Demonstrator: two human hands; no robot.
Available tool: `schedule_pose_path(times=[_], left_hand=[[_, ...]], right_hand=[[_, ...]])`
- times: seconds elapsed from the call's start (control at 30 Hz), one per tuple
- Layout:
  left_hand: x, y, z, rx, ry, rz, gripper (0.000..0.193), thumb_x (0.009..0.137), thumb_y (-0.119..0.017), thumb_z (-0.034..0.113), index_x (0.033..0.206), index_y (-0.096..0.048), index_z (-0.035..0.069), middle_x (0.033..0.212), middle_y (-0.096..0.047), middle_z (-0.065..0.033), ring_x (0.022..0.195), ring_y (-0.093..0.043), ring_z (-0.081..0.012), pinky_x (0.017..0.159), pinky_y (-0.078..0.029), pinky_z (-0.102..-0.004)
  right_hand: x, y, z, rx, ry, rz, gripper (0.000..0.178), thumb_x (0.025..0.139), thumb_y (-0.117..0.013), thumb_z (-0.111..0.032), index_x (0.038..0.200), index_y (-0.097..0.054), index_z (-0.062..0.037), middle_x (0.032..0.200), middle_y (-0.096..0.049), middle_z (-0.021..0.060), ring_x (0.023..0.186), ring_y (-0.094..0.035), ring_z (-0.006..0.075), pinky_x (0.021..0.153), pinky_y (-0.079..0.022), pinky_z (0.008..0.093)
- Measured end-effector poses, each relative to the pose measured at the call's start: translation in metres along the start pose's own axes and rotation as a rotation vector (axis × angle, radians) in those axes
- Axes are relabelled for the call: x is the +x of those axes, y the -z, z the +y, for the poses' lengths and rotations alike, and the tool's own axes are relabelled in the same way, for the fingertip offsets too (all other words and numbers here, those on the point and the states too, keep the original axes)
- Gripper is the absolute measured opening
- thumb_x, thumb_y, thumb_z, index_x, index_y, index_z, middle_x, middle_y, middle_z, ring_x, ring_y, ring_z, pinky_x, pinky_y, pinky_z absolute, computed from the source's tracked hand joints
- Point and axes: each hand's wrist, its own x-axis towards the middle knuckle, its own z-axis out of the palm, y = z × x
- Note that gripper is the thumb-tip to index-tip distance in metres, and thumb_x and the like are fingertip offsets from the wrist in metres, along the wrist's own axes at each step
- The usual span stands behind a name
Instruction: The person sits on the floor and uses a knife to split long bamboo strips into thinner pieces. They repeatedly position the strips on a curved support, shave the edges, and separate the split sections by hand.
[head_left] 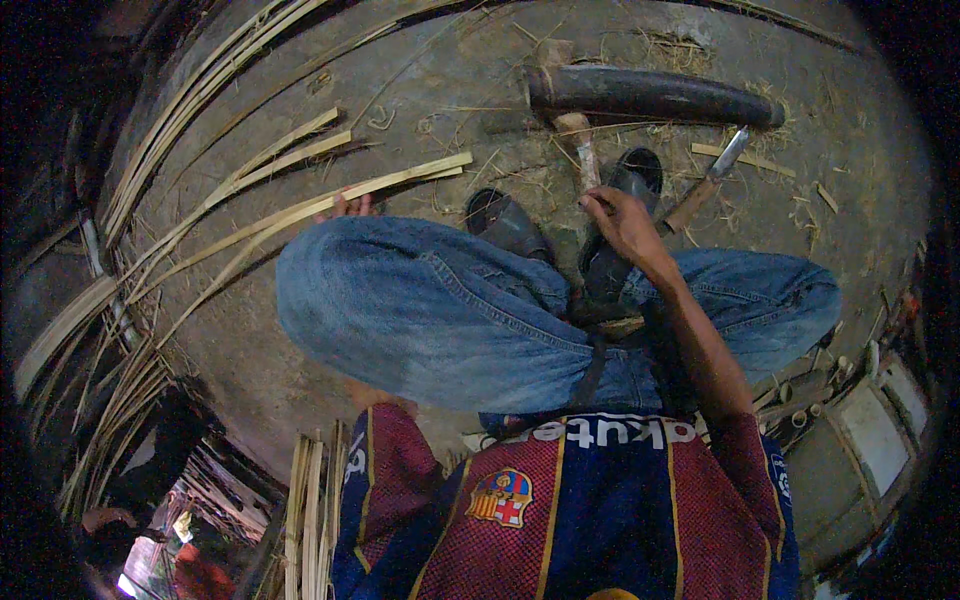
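Note:
Beyond my left knee, only the fingers of my left hand (346, 206) show, bent up against long pale bamboo strips (400, 178); the knee hides the rest of the hand. My right hand (622, 222) is in front of my right shoe, thumb and fingertips pinched together. They meet at the near end of a pale wooden piece (587, 160), and whether they grip it or something thinner is unclear. Across that wood lies a dark, thick tube (655, 93). A knife (712, 178) with a wooden handle rests to the right of my right hand, its blade tip near the tube.
Long split strips (190, 130) curve across the floor at the left, and a bundle (312, 510) stands beside my left arm. Shavings (675, 45) litter the concrete around the tube. Cut tube ends and pale panels (872, 430) are at the right. A person (110, 530) is at the lower left.

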Motion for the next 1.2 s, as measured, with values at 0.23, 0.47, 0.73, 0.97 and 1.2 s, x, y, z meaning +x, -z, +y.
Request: schedule_pose_path(times=[0.23,0.47,0.73,0.97,1.2], left_hand=[[0.006,-0.016,0.005,0.031,-0.039,-0.021,0.049,0.093,-0.056,0.039,0.128,-0.048,0.005,0.119,-0.056,-0.0130,0.105,-0.057,-0.0235,0.091,-0.047,-0.0387],[0.019,-0.067,0.029,0.081,-0.106,-0.083,0.049,0.093,-0.057,0.037,0.128,-0.049,0.005,0.118,-0.057,-0.0131,0.104,-0.057,-0.0227,0.091,-0.047,-0.0380],[0.032,-0.228,0.083,0.291,-0.349,-0.399,0.048,0.092,-0.059,0.036,0.127,-0.050,0.004,0.117,-0.057,-0.0132,0.103,-0.058,-0.0218,0.091,-0.048,-0.0372],[-0.058,-0.455,0.190,0.831,-0.498,-0.950,0.037,0.094,-0.056,0.031,0.119,-0.055,0.003,0.093,-0.065,-0.0085,0.080,-0.064,-0.0197,0.076,-0.051,-0.0310],[-0.048,-0.616,0.145,1.706,-1.112,-1.122,0.032,0.089,-0.060,0.027,0.109,-0.062,0.002,0.095,-0.067,-0.0154,0.084,-0.065,-0.0255,0.076,-0.051,-0.0350]], right_hand=[[0.003,0.004,0.002,0.075,0.026,-0.020,0.028,0.092,-0.058,-0.025,0.100,-0.064,0.0007,0.094,-0.066,0.0208,0.088,-0.064,0.0341,0.076,-0.050,0.0394],[0.001,0.041,-0.012,0.094,-0.098,0.015,0.030,0.091,-0.057,-0.027,0.099,-0.065,-0.0002,0.093,-0.066,0.0201,0.087,-0.065,0.0347,0.076,-0.049,0.0404],[0.036,0.103,0.109,-0.184,-0.266,0.772,0.048,0.090,-0.057,-0.040,0.117,-0.055,0.0005,0.109,-0.060,0.0209,0.100,-0.059,0.0357,0.085,-0.046,0.0431],[0.042,0.077,0.195,-0.187,-0.751,0.635,0.075,0.088,-0.052,-0.042,0.140,-0.027,0.0059,0.144,-0.025,0.0316,0.132,-0.028,0.0471,0.108,-0.026,0.0494],[0.029,0.048,0.171,-0.253,-0.694,0.712,0.070,0.095,-0.042,-0.030,0.147,-0.007,0.0011,0.153,-0.013,0.0235,0.140,-0.010,0.0449,0.113,-0.015,0.0503]])
